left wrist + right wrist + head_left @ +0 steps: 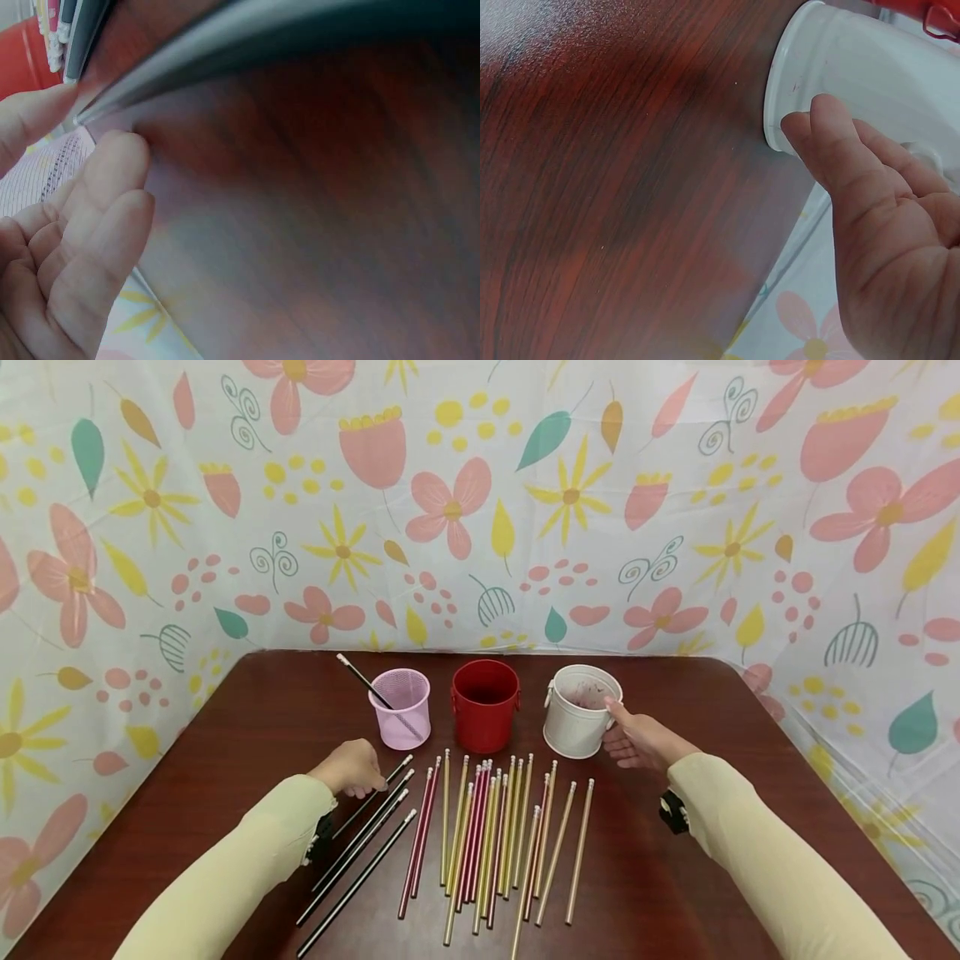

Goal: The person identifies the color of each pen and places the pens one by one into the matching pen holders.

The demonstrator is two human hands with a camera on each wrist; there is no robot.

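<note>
Left grip (352,768): parted, holding nothing; off-centre closing may roll the nearest black pencil (360,810). Right grip (637,739): loose against white bucket (573,731); pressure may tip it.

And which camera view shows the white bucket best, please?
The head view: there the white bucket stands nearly whole, with its open top visible. The right wrist view shows its base and side, cropped and partly behind the right hand. The left wrist view does not show it.
</note>
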